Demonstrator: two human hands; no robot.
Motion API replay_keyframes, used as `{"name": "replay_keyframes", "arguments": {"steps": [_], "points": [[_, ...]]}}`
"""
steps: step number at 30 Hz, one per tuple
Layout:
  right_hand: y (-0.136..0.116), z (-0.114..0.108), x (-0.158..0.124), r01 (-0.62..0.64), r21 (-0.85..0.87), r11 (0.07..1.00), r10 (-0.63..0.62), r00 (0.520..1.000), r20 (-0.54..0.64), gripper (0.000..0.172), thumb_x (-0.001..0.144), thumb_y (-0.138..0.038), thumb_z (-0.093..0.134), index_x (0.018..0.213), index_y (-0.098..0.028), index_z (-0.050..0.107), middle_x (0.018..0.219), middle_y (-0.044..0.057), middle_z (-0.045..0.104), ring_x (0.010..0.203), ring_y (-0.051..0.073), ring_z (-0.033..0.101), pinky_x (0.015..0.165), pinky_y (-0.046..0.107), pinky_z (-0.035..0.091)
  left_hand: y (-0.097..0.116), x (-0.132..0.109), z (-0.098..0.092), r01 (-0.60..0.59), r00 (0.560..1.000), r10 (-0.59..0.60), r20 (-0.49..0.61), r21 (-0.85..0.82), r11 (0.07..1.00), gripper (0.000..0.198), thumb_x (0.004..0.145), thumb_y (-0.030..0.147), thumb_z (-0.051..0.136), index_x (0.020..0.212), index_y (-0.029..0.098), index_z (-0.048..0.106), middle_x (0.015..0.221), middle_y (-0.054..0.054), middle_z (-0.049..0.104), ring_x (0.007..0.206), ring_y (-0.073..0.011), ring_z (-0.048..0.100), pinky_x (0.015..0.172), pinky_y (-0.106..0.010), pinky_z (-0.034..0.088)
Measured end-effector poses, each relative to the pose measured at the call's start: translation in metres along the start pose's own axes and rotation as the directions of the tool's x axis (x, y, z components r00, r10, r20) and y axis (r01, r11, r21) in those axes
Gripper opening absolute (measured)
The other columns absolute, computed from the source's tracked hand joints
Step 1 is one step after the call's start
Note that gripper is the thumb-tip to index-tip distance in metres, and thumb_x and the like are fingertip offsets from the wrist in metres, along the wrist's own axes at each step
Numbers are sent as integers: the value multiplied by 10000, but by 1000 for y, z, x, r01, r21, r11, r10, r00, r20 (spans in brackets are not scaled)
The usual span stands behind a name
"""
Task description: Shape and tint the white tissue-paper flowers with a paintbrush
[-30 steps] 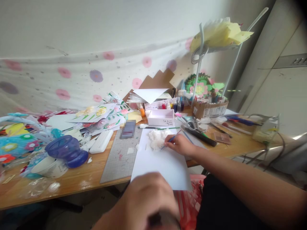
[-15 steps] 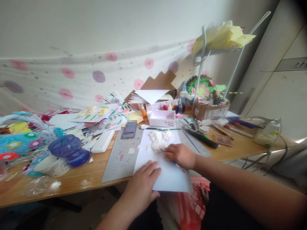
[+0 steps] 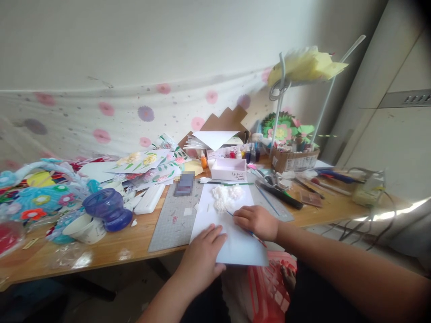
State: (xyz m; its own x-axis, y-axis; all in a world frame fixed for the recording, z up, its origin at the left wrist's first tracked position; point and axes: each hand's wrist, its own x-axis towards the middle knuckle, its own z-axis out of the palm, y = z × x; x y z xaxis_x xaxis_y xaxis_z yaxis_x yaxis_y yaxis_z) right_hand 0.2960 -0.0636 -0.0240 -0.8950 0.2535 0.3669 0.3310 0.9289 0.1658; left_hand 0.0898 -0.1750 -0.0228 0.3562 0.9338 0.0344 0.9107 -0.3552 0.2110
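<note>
A white paper sheet [image 3: 235, 244] lies on a grey cutting mat [image 3: 168, 235] and overhangs the table's front edge. On its far part sits a ruffled white clump [image 3: 224, 197], like crumpled tissue petals. My left hand [image 3: 207, 251] rests flat on the sheet's near left side, fingers stretched out. Closed around a thin blue stick [image 3: 253, 235], brush-like in shape, is my right hand [image 3: 256, 222]. One end of the stick points at the clump's near edge; its reddish other end shows below the palm. Whether the tip touches the clump I cannot tell.
Behind the sheet stand a white box [image 3: 229, 169] and several paint bottles [image 3: 252, 154]. Scissors [image 3: 269, 179] and a black tool [image 3: 281, 195] lie on the right. To the left are a blue plastic vase [image 3: 107, 208], a paper bowl [image 3: 85, 228] and flower pictures [image 3: 144, 161].
The camera view has tilted and shifted slightly. My right hand has drawn a little back from the white clump with the stick. My left hand keeps its place on the sheet.
</note>
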Motion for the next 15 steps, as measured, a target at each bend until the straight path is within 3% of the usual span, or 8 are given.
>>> {"name": "replay_keyframes", "arguments": {"steps": [10, 13, 15], "points": [[-5, 10, 8, -12, -77, 997, 14, 999, 31, 175, 897, -166, 430, 794, -125, 566, 811, 47, 601, 689, 137, 537, 594, 261, 421, 0, 1, 0, 22, 1000, -22, 12, 13, 1000, 664, 608, 200, 701, 1246, 216, 518, 1397, -74, 416, 1304, -273, 337, 1071, -424, 315], [-4, 5, 5, 17, -60, 998, -19, 1000, -18, 208, 903, -167, 402, 811, -131, 585, 803, 71, 621, 671, 148, 542, 586, 272, 423, 5, 1, -11, 27, 999, -26, 29, -30, 999, 652, 594, 233, 732, 1219, 221, 546, 1385, -78, 432, 1287, -292, 358, 1058, -439, 328], [-4, -4, 1, 41, -37, 998, -43, 997, -66, 210, 903, -191, 399, 843, -142, 594, 815, 76, 636, 672, 149, 549, 603, 279, 433, 16, -3, -24, 16, 1000, -15, 11, -102, 995, 524, 629, 270, 726, 1137, 243, 603, 1327, -64, 499, 1223, -289, 437, 1022, -441, 372]]}}
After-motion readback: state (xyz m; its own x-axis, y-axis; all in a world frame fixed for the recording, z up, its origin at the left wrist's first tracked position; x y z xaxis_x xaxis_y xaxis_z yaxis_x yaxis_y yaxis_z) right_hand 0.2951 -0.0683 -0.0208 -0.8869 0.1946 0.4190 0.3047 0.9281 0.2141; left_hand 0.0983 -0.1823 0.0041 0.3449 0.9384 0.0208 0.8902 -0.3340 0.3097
